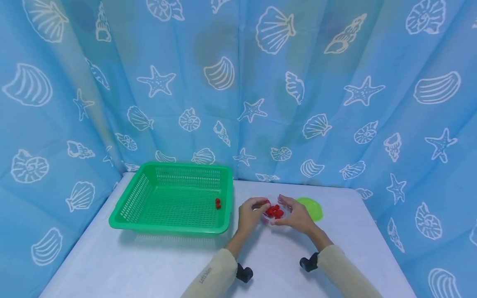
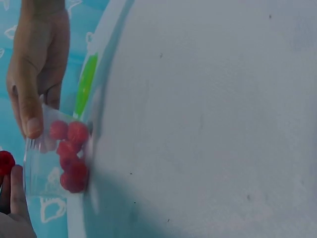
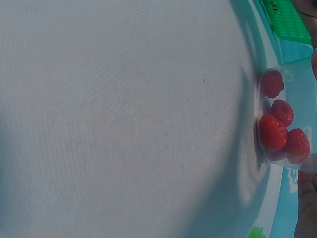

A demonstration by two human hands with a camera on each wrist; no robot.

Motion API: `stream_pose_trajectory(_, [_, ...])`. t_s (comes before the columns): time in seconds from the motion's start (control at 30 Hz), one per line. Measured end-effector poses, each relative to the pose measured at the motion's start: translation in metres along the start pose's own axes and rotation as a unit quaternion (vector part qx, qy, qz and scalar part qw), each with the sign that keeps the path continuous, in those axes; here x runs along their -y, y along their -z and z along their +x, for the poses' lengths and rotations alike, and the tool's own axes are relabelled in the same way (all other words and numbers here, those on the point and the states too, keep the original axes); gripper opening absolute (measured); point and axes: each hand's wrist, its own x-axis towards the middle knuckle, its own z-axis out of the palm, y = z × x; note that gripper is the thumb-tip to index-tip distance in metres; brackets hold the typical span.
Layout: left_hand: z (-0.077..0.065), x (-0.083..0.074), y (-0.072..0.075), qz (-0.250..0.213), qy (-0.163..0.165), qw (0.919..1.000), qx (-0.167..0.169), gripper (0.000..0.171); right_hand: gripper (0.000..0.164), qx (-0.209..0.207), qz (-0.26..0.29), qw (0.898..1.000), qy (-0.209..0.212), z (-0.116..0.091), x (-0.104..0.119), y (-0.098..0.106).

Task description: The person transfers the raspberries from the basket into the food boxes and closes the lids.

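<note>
A clear plastic cup (image 2: 37, 171) with several raspberries (image 3: 273, 132) in its bottom stands on the table. My right hand (image 1: 298, 215) grips the cup, thumb on the near side and fingers on the far side. At the cup's left, my left hand (image 1: 247, 217) pinches a single raspberry (image 2: 6, 162) in its fingertips, at rim height. Part of the cup is hidden behind the hands in the head view. Only fingers of each hand show at the edge of the right wrist view.
A large green basket (image 1: 171, 229) stands at the left of the white table (image 1: 275, 265), with two red berries (image 1: 218, 203) at its right side. Behind the right hand lies a lime-green lid (image 1: 313, 209). A blue shell-print curtain (image 1: 238, 82) surrounds the table.
</note>
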Motion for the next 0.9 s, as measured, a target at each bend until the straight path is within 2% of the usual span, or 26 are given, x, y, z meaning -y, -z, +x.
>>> stream_pose_trajectory(0.1, [-0.0008, -0.001, -0.0022, 0.02, -0.019, 0.9996, -0.006, 0.025, 0.106, 0.0, -0.001, 1.0, 0.0, -0.0003, 0.002, 0.0006])
stream_pose_trajectory(0.33, [-0.0016, 0.0005, -0.0071, 0.048, -0.013, 0.9987, -0.009, 0.027, 0.108, 0.004, 0.006, 1.0, -0.013, -0.0009, 0.004, 0.0013])
stream_pose_trajectory(0.5, [-0.002, 0.0007, -0.0096, 0.074, -0.049, 0.996, -0.004, 0.028, 0.108, 0.003, 0.002, 1.0, -0.014, -0.0005, 0.0026, 0.0004])
stream_pose_trajectory(0.7, [-0.0042, -0.0046, -0.0094, 0.125, -0.099, 0.9872, 0.001, 0.028, 0.107, 0.004, 0.004, 1.0, -0.013, -0.0006, 0.0032, 0.0008])
stream_pose_trajectory(0.9, [-0.0056, -0.0049, -0.0092, 0.139, -0.108, 0.9843, -0.013, 0.028, 0.105, 0.007, 0.001, 1.0, -0.008, 0.0005, 0.0036, 0.0004])
